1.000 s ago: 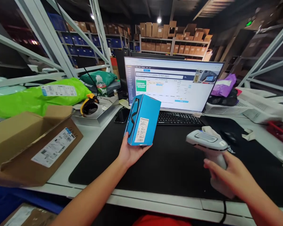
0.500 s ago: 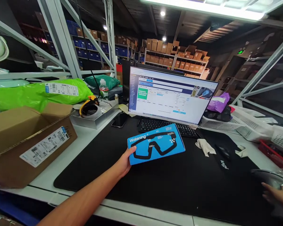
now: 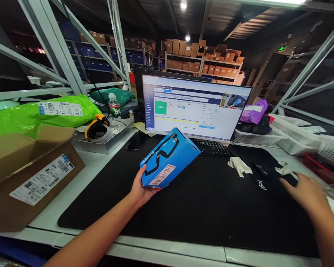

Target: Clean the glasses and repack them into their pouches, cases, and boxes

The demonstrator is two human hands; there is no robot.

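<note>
My left hand [image 3: 139, 189] grips the near end of a blue box [image 3: 169, 157] printed with a black goggle outline and a white label. The box is lifted and tilted above the black desk mat [image 3: 206, 207], in front of the monitor [image 3: 195, 107]. My right hand [image 3: 303, 191] is over the mat's right side with its fingers stretched out and nothing in it, reaching toward a black mouse [image 3: 261, 171]. A crumpled white cloth [image 3: 239, 165] lies just left of the mouse.
A black keyboard [image 3: 213, 147] sits under the monitor, a phone [image 3: 135, 141] to its left. An open cardboard box [image 3: 25, 174] and green mailer bags [image 3: 44, 113] fill the left side. White baskets [image 3: 300, 137] and a purple bag [image 3: 253, 111] stand at right.
The blue box went from upright to flat on the mat, then lifted and tilted again. My right hand put away the white scanner and now reaches forward over the mat.
</note>
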